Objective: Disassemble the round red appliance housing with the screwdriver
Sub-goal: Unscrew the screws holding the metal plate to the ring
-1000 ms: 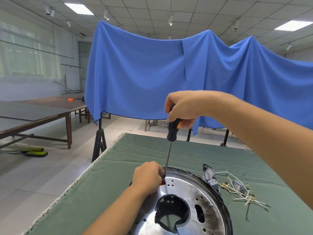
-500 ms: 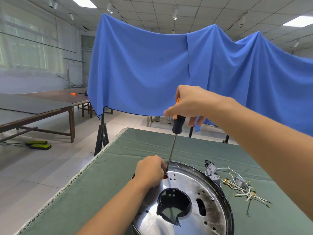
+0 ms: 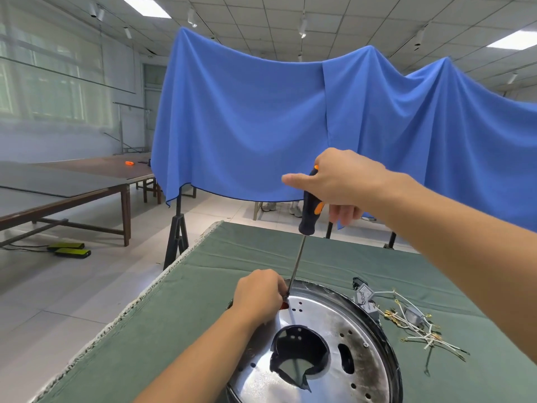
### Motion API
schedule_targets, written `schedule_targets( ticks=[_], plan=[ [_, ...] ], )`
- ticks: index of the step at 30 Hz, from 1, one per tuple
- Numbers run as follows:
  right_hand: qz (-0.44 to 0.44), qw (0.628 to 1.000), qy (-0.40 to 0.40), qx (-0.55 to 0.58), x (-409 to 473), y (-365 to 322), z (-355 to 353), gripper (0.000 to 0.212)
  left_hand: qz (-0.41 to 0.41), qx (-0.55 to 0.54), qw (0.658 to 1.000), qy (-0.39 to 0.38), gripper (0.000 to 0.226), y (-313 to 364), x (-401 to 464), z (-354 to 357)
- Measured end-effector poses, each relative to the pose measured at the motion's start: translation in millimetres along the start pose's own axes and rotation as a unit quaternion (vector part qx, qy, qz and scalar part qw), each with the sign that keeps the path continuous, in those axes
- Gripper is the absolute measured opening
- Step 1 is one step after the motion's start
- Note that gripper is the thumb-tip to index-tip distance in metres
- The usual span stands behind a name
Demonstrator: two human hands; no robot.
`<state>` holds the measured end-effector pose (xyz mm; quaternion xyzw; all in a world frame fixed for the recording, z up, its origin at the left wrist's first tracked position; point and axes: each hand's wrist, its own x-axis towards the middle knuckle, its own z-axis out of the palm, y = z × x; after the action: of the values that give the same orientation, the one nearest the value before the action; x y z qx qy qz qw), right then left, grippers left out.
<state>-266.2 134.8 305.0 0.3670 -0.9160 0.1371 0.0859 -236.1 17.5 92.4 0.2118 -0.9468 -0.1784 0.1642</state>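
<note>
Red housing [image 3: 316, 344] under left hand [image 3: 258, 292], screwdriver [image 3: 302, 237] upright.

Housing [image 3: 334, 344]: round, lying flat on the green-covered worktop [image 3: 180, 321], near its front-right area. Upward face is a shiny metal disc with a dark rim; scorch-like dark staining toward the right side. A large irregular opening at the centre shows a dark interior; one oblong slot to its right, and small round holes scattered over the disc. A small patch of red shows at the far-left rim.

Screwdriver [image 3: 302, 242]: black handle with orange accents, thin steel shaft. Stands nearly upright, handle tilted slightly right, tip down at the red patch on the housing's far-left rim.
</note>
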Motion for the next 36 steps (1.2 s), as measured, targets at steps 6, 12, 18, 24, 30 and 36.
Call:
schedule_targets(
  ticks=[6, 12, 18, 24, 30, 36],
  plan=[
    [-0.013, 0.995, -0.076, 0.066, 2.9, -2.1, -3.2, 0.017, 0.008, 0.001, 1.000, 0.008, 0.037, 0.7, 0.2, -0.5],
    [-0.010, 1.000, 0.022, -0.004, 0.2, 10.0, 3.5, 0.039, 0.019, -0.001, 1.000, 0.011, 0.031, -0.7, -0.8, 1.0],
    [-0.071, 0.992, 0.105, 0.002, -0.7, 19.1, 10.6, 0.011, 0.031, 0.013, 0.999, 0.013, 0.020, 0.0, 1.8, 1.8],
    [-0.077, 0.983, 0.165, -0.018, -2.2, 25.5, 0.6, 0.014, 0.018, -0.002, 1.000, 0.012, 0.016, -0.2, 3.7, 1.5],
    [-0.063, 0.960, 0.268, 0.054, -2.2, 38.7, -1.5, 0.018, 0.021, 0.005, 0.999, 0.026, 0.017, -3.4, 6.2, 2.8],
    [-0.079, 0.931, 0.303, 0.189, -16.6, 57.5, 63.5, 0.022, 0.031, 0.004, 0.998, 0.046, 0.018, -2.2, 6.6, 6.5]
  ],
)
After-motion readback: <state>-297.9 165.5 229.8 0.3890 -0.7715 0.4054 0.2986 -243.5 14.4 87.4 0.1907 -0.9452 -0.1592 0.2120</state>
